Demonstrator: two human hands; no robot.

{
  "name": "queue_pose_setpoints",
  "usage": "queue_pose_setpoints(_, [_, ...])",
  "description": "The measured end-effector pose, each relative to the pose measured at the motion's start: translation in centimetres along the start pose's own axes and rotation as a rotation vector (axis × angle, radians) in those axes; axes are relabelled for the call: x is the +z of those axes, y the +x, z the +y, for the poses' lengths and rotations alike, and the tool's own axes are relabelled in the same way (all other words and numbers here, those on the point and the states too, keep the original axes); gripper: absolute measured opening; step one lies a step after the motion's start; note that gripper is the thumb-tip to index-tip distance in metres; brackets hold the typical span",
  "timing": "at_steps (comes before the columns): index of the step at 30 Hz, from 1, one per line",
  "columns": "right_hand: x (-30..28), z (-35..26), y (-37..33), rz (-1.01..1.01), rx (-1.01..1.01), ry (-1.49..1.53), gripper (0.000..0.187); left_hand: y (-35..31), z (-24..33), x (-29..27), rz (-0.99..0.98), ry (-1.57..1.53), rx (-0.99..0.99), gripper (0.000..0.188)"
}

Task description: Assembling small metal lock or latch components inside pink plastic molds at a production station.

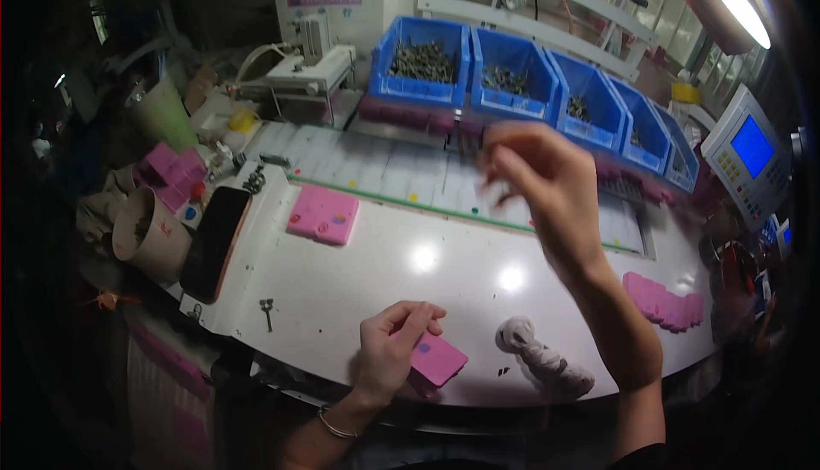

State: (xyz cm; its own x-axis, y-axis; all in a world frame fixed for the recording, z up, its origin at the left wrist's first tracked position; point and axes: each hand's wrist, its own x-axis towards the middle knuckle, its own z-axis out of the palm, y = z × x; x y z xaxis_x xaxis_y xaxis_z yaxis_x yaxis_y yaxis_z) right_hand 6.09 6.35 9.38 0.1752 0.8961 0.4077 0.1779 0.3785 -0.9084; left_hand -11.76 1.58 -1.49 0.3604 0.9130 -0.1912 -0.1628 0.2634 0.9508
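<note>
Worktop: we are working at a glossy white worktop [342, 290], its near edge bowing in a long curve and its surface throwing back two bright glare spots.
Back edge: a pale marbled panel with coloured dots [376, 162] is ending in a thin green border, just ahead of the white surface.
Open room: white surface is stretching between a flat pink slab with round coloured marks [323, 214] on the left and a row of small pink blocks [662, 303] near the right edge.
Left hand: our left hand [393, 342] is closing thumb and fingers on a pink rectangular block [440, 359].
Pink block: it is sitting in that grip by the near edge, smooth and matte, showing square corners and a bluish round spot on top; we cannot tell whether it is touching the worktop.
Right hand: our right hand [542, 167] is hovering before the bins, fingers loosely curled and tips blurring; we cannot tell whether they are holding anything.
Bins: blue plastic open-front bins [418, 94] are standing side by side, with small rough metal pieces heaping inside.
Cloth: a twisted off-white cloth [555, 367] is lying in soft folds, right of the block.
Left border: a dark flat phone [218, 243] is resting beside a tapered beige cup [152, 239].
</note>
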Motion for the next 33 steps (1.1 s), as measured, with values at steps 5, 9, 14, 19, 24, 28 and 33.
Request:
queue_pose_setpoints(5, [3.0, 0.1, -3.7, -0.236, -0.045, -0.244, 0.011, -0.5, -1.2, -1.5, 0.112, -0.230, 0.001, 0.053])
queue_pose_setpoints(9, [1.3, -1.0, -12.5, -0.529, -0.019, -0.346, 0.020, -0.2, -1.1, 1.0, 0.047, -0.537, -0.217, 0.071])
queue_pose_setpoints(14, [-2.5, 1.2, -14.9, -0.272, 0.155, -0.235, 0.042, -0.9, -1.4, 3.7, -0.371, -0.209, -0.167, 0.061])
queue_pose_setpoints(19, [-7.2, 2.1, -19.7, -0.331, 0.242, -0.891, 0.062, 0.0, -2.2, 5.0, -0.315, -0.190, -0.186, 0.054])
queue_pose_setpoints(24, [-7.2, 1.4, -19.8, -0.324, 0.128, -0.960, 0.073, 0.8, -3.9, 5.3, -0.300, -0.040, -0.106, 0.059])
queue_pose_setpoints(28, [-5.7, 0.9, -19.6, -0.146, -0.127, -0.994, 0.057, 1.0, -3.9, 6.6, -0.295, -0.040, -0.134, 0.057])
queue_pose_setpoints(33, [-4.8, 2.5, -20.1, -0.235, -0.216, -1.198, 0.048, 0.7, -4.2, 7.0, -0.238, 0.160, 0.059, 0.056])
